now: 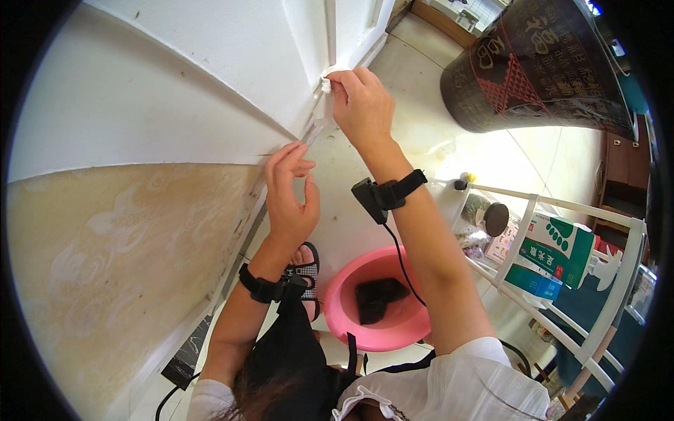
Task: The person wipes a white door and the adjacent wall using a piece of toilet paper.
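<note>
My right hand (364, 108) pinches a crumpled white tissue or cloth (327, 79) against the foot of a white panelled door or door frame (310, 47). The fingertips press where the white moulding meets the baseboard, just above the floor. My left hand (289, 192) holds nothing; its fingers are apart and slightly curled. Its fingertips are near the lower corner of the white panel, by the patterned beige wall (158, 237); whether they touch it I cannot tell. Black straps with small devices sit on both wrists.
A pink plastic basin (337, 321) with a dark object (379, 297) inside stands on the tiled floor (342, 221) beside my sandalled foot (304, 279). To the right is a white rack (584, 352) holding a jar (482, 213) and boxes (558, 247). A large dark decorated container (532, 68) stands beyond.
</note>
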`<state>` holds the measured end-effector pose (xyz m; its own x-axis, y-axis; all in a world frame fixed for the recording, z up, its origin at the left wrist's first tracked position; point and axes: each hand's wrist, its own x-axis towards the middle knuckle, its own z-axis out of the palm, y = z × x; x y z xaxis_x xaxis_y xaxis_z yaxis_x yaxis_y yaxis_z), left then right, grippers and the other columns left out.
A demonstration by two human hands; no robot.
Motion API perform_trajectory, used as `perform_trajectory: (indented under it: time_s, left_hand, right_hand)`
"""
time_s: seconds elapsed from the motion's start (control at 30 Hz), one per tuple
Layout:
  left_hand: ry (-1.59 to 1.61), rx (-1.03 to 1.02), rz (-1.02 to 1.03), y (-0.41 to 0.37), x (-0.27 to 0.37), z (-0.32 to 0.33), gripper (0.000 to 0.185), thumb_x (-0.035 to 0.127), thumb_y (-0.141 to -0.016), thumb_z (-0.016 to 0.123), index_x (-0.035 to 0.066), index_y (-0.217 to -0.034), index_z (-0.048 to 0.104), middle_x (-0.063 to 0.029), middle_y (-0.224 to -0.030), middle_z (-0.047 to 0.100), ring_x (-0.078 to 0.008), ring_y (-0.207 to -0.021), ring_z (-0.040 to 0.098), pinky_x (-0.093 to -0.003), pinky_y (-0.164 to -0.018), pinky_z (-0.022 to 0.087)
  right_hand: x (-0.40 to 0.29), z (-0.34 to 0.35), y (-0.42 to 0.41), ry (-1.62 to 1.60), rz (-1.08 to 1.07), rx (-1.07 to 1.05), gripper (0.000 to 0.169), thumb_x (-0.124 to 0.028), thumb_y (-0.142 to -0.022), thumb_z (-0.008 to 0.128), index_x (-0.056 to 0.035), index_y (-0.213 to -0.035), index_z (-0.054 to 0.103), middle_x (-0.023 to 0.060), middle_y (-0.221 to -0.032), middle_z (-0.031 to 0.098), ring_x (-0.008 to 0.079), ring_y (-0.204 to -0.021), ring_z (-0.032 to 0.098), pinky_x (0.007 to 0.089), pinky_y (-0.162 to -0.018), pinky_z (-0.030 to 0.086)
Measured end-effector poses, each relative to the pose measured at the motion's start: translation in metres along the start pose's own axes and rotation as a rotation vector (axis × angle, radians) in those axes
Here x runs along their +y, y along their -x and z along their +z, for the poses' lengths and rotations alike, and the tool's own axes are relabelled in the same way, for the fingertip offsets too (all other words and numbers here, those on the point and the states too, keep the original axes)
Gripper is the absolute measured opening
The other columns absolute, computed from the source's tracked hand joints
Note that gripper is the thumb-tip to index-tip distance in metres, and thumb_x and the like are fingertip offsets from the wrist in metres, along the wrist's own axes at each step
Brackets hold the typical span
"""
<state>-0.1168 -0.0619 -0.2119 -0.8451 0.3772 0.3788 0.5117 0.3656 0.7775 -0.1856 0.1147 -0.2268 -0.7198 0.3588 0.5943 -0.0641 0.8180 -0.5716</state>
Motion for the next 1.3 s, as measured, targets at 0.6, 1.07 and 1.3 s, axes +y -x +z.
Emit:
perform_trajectory:
  time_s: [0.6,1.07,1.3]
  left_hand:
    - [-0.143,-0.063,0.024,0.004,-0.019,-0.003,0.046,-0.008,-0.082,0.053,-0.003,-0.128,0.049,-0.0197,-0.133,0.046,-0.0314,-0.116,0.050,-0.0368,-0.091,0.049]
    - [-0.056,-0.095,-0.015,0.002,-0.015,-0.003,0.043,-0.009,-0.082,0.052,-0.002,-0.125,0.050,-0.0197,-0.133,0.045,-0.0303,-0.118,0.049,-0.0371,-0.091,0.050]
    - [0.011,-0.092,-0.031,0.004,-0.008,0.010,0.046,-0.006,-0.081,0.054,-0.002,-0.127,0.050,-0.0208,-0.132,0.047,-0.0342,-0.118,0.050,-0.0387,-0.091,0.051]
  right_hand:
    - [0.154,0.001,-0.067,-0.113,0.501,-0.128,0.036,-0.015,-0.077,0.062,-0.0094,-0.112,0.069,0.0189,-0.108,0.068,0.0344,-0.100,0.064,0.0380,-0.091,0.048]
    - [0.151,0.038,-0.058,0.227,0.153,-0.109,0.022,-0.013,-0.079,0.063,-0.0110,-0.100,0.070,0.0147,-0.103,0.063,0.0342,-0.097,0.062,0.0434,-0.081,0.052]
    - [0.106,0.015,-0.020,0.167,-0.044,-0.213,0.021,-0.005,-0.079,0.062,-0.0115,-0.097,0.070,0.0092,-0.097,0.064,0.0300,-0.095,0.062,0.0415,-0.075,0.053]
